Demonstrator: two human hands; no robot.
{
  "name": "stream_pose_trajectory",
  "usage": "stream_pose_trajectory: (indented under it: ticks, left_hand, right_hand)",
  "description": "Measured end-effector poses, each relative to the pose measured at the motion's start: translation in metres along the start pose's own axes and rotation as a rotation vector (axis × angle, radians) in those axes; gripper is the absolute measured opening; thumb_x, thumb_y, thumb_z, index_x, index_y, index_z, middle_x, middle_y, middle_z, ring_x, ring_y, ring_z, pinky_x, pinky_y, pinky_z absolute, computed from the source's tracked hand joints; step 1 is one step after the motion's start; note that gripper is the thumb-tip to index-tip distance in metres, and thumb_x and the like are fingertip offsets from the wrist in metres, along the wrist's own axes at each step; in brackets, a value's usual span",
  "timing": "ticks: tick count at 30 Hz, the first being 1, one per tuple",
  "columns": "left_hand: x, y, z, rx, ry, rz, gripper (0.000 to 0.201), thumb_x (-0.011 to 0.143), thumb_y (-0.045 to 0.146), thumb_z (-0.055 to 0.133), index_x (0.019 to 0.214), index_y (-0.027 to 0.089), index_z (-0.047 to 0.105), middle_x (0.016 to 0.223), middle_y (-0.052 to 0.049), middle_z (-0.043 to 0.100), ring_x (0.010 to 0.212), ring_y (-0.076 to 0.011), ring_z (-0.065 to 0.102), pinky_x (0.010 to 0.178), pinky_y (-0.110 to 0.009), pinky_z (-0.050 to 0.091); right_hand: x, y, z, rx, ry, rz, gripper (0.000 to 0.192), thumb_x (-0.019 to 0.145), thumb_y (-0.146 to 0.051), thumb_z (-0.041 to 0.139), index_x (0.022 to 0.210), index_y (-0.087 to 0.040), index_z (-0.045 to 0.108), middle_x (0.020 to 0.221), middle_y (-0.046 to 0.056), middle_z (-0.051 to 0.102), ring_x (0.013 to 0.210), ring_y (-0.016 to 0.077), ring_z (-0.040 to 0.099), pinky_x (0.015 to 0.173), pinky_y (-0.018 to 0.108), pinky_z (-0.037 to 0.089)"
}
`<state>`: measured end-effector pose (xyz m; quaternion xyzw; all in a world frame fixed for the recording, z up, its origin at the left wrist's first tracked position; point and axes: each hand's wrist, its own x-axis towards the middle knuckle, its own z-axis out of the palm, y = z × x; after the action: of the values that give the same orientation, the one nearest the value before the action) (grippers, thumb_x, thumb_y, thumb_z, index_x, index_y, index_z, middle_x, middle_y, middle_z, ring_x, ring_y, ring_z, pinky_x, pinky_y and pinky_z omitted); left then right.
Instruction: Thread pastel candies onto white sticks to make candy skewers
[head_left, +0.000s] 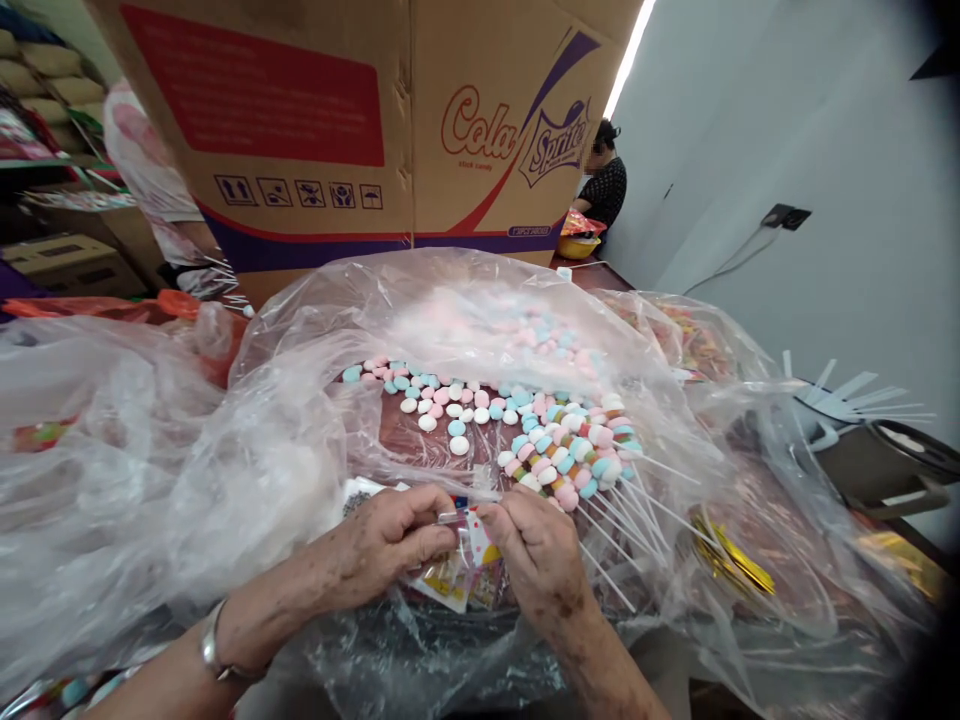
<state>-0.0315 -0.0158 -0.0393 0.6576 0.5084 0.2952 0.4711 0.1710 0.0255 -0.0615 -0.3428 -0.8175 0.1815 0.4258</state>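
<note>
Between my hands is a small clear plastic bag (484,545) with coloured print on it. My left hand (386,540) pinches its left edge between thumb and forefinger. On the other side, the closed fingers of my right hand (541,560) grip the bag, partly covering it. Beneath lie printed packets (442,585), partly hidden by the hands. Just beyond my right hand, a pile of candy skewers (574,455) in pink, blue and white rests with white sticks pointing toward me and to the right. Loose round candies (457,410) are scattered farther off on plastic sheeting.
A large cardboard box (315,130) stands across the back. Crumpled clear plastic (172,460) covers the left side. Gold twist ties (731,555) lie at right, near a container (885,460) and white sticks (870,400). One person (609,185) is behind the box, another (154,180) at left.
</note>
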Motion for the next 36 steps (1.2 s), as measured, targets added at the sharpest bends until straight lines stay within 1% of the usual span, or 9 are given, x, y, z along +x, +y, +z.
stream_pose_trajectory:
  ticks: [4,8,12,18,21,25,29,33,36]
  left_hand:
    - [0.0,-0.004,0.003,0.048,0.022,0.036,0.031,0.096,0.038,0.05,0.073,0.019,0.058,0.068,0.003,0.051,0.065,-0.0137,0.046,0.061,-0.022,0.036]
    - [-0.003,0.002,0.004,0.037,-0.003,0.022,0.041,0.1,0.044,0.043,0.069,0.02,0.053,0.066,0.003,0.048,0.062,-0.0135,0.044,0.058,-0.022,0.035]
    - [-0.006,0.0,0.008,0.087,-0.007,0.068,0.041,0.1,0.043,0.044,0.068,0.02,0.052,0.067,0.002,0.052,0.063,-0.0139,0.046,0.059,-0.021,0.037]
    - [-0.01,-0.009,0.001,0.039,0.043,0.123,0.042,0.099,0.044,0.049,0.068,0.018,0.062,0.066,0.001,0.058,0.062,-0.0142,0.049,0.058,-0.02,0.041]
    - [-0.01,-0.011,-0.005,-0.027,0.051,0.135,0.038,0.097,0.044,0.053,0.075,0.017,0.069,0.074,-0.002,0.066,0.068,-0.0163,0.056,0.063,-0.02,0.047]
    - [-0.006,-0.009,-0.007,-0.093,0.037,0.127,0.035,0.096,0.043,0.055,0.08,0.017,0.073,0.081,-0.004,0.069,0.074,-0.0177,0.06,0.07,-0.023,0.051]
    - [-0.006,-0.009,-0.008,-0.131,0.028,0.073,0.037,0.096,0.046,0.054,0.082,0.017,0.072,0.079,-0.003,0.067,0.074,-0.0178,0.058,0.069,-0.024,0.051]
    - [-0.009,-0.011,-0.013,-0.161,0.019,0.012,0.04,0.095,0.051,0.053,0.083,0.017,0.069,0.076,-0.002,0.063,0.072,-0.0168,0.055,0.065,-0.024,0.048]
    - [-0.01,-0.013,-0.017,-0.139,0.024,-0.01,0.041,0.094,0.053,0.055,0.08,0.016,0.068,0.077,-0.002,0.061,0.074,-0.0166,0.054,0.068,-0.025,0.047]
  right_hand:
    - [0.001,-0.003,-0.01,0.078,-0.059,0.06,0.04,0.101,-0.029,0.048,0.061,-0.02,0.046,0.06,-0.003,0.049,0.058,0.0117,0.045,0.056,0.025,0.033]
    - [-0.002,-0.013,-0.02,0.185,-0.15,0.164,0.019,0.095,-0.029,0.057,0.079,-0.019,0.062,0.072,-0.002,0.058,0.065,0.0125,0.051,0.06,0.024,0.038]
    - [-0.007,-0.016,-0.028,0.162,-0.127,0.182,0.029,0.099,-0.023,0.049,0.072,-0.019,0.06,0.065,-0.003,0.056,0.06,0.0115,0.05,0.058,0.023,0.039]
    - [-0.01,0.027,-0.085,-0.512,0.189,-0.109,0.017,0.102,-0.019,0.048,0.095,-0.017,0.063,0.084,0.006,0.067,0.081,0.021,0.057,0.077,0.032,0.043]
    - [-0.016,0.053,-0.115,-0.856,0.04,-0.093,0.022,0.101,-0.018,0.047,0.089,-0.018,0.065,0.078,0.008,0.066,0.076,0.0251,0.05,0.072,0.035,0.038]
    - [-0.026,0.071,-0.125,-1.016,-0.1,-0.057,0.024,0.099,-0.015,0.048,0.081,-0.02,0.064,0.071,0.007,0.063,0.075,0.027,0.048,0.067,0.036,0.034]
    - [-0.029,0.076,-0.124,-0.967,-0.031,-0.128,0.031,0.102,-0.015,0.041,0.079,-0.019,0.061,0.07,0.007,0.061,0.07,0.0253,0.05,0.067,0.037,0.036]
    - [-0.029,0.065,-0.132,-0.726,0.126,-0.176,0.022,0.106,-0.024,0.043,0.099,-0.017,0.063,0.085,0.008,0.066,0.078,0.0226,0.059,0.074,0.034,0.043]
    - [-0.03,0.048,-0.136,-0.544,0.103,-0.173,0.019,0.106,-0.027,0.046,0.104,-0.02,0.063,0.092,0.005,0.069,0.085,0.0193,0.063,0.078,0.03,0.046]
